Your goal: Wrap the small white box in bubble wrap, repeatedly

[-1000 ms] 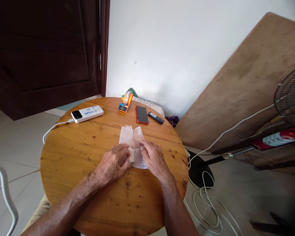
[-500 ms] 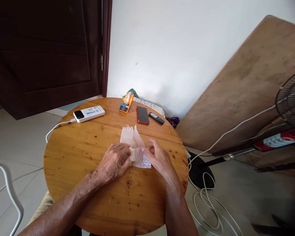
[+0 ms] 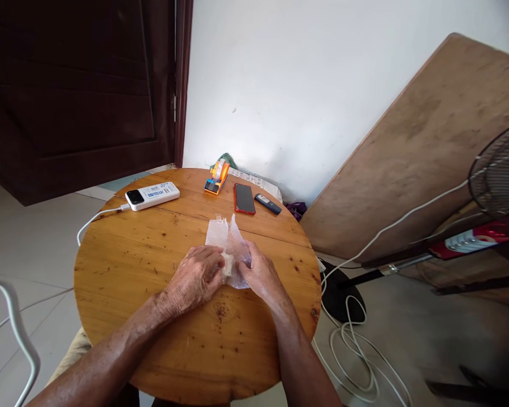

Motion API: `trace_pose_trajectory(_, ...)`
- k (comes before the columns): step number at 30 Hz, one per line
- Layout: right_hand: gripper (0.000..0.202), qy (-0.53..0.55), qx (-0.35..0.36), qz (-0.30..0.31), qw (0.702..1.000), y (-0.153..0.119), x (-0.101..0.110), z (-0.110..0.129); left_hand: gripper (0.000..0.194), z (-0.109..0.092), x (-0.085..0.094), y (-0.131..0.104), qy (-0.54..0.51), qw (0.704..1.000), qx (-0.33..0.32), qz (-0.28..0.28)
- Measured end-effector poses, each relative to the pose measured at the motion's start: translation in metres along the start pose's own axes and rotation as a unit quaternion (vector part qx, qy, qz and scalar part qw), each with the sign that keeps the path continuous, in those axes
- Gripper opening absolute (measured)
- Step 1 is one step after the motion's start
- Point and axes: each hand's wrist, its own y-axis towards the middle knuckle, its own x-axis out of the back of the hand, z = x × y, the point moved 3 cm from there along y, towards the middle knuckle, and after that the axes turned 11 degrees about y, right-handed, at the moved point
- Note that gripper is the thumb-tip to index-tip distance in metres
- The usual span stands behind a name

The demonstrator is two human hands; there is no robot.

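A sheet of clear bubble wrap (image 3: pixel 216 233) lies at the middle of the round wooden table (image 3: pixel 123 271), around a small pale object (image 3: pixel 228 265) whose shape I cannot make out. My left hand (image 3: pixel 199 272), its fingers curled, presses on the left side of the small wrapped object. On the other side, my right hand (image 3: pixel 261 272) grips the right flap of the bubble wrap between thumb and fingers, and the flap stands up from the table.
A white power bank (image 3: pixel 155 196) with a cable sits at the back left. Behind the wrap are an orange tape dispenser (image 3: pixel 216 176), a red-edged phone (image 3: pixel 244 199) and a small dark device (image 3: pixel 268 204). A fan (image 3: pixel 503 169) stands at the right.
My right hand has moved left and closed on the right flap of the bubble wrap, which is now lifted and folded inward. My left hand has stayed in place.
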Motion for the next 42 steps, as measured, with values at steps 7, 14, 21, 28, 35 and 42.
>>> trace_pose_trajectory(7,0.044,0.21,0.031,-0.011,0.977,0.0,-0.007,0.002,0.011,-0.001,0.001,0.0,0.015,1.0,-0.004,-0.006)
trace_pose_trajectory(14,0.046,0.383,-0.008,0.001,0.924,0.002,-0.015,0.008,0.01,-0.004,0.003,0.002,0.022,1.0,-0.006,0.008)
trace_pose_trajectory(21,0.046,0.46,-0.03,0.018,0.887,-0.005,-0.014,0.02,0.014,-0.004,0.001,0.004,-0.016,1.0,-0.001,0.023)
trace_pose_trajectory(28,0.045,0.473,-0.016,0.065,0.878,-0.009,-0.01,0.024,0.005,0.002,-0.004,0.002,-0.063,0.997,0.038,0.02)
trace_pose_trajectory(35,0.052,0.464,-0.004,0.094,0.881,-0.009,-0.006,0.021,0.028,-0.001,0.0,0.003,-0.071,0.993,0.083,0.034)
trace_pose_trajectory(42,0.053,0.437,0.003,0.106,0.893,-0.013,-0.002,0.026,0.027,0.006,0.003,0.003,-0.026,0.994,0.102,0.014)
